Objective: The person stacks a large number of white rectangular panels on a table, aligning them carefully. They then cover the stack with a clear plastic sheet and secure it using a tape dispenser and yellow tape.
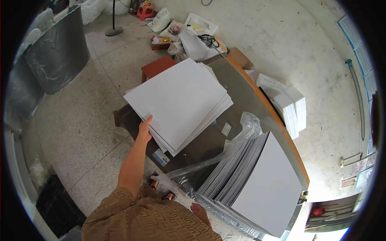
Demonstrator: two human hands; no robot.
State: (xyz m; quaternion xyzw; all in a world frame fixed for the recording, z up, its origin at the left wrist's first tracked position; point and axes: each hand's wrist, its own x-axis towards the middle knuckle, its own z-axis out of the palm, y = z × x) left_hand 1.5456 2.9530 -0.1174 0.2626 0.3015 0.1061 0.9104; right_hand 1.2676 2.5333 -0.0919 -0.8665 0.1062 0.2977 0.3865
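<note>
My left hand [145, 129] grips the near left edge of a pile of large white sheets [181, 100], thumb on top and fingers underneath. The sheets are slightly fanned at the right and near edges and lie across the left part of a dark table [187, 154]. To the right stands a thick stack of sheets [265, 184] on edge, leaning over, with clear plastic wrap [179, 176] around its lower side and left end. My right hand [200, 211] hangs low beside my body, near the plastic; its fingers are mostly hidden.
A red stool [159, 69] stands beyond the table's left end. Small cards [161, 157] lie on the tabletop. White foam blocks [287, 100] sit behind the table's orange edge [263, 100]. Grey plastic-wrapped rolls [58, 52] stand far left, a black crate [58, 205] near left.
</note>
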